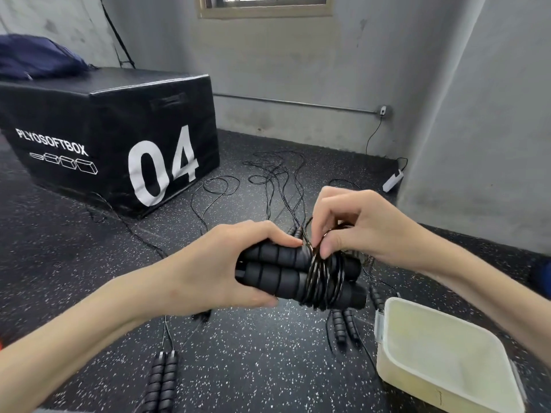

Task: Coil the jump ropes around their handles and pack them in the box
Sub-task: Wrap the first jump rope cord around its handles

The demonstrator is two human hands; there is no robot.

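While the left hand clamps both handles together, steadying them, right-hand fingers pinch the rope, guiding its coils.

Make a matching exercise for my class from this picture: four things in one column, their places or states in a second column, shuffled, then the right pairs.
Things
1. pair of handles
2. white box
3. blue bag
4. right hand

Places or states
A. on top of the black plyo box
B. empty, on the floor at right
C. held together in the left hand
D. pinching the rope coils

Pairs: 1-C, 2-B, 3-A, 4-D
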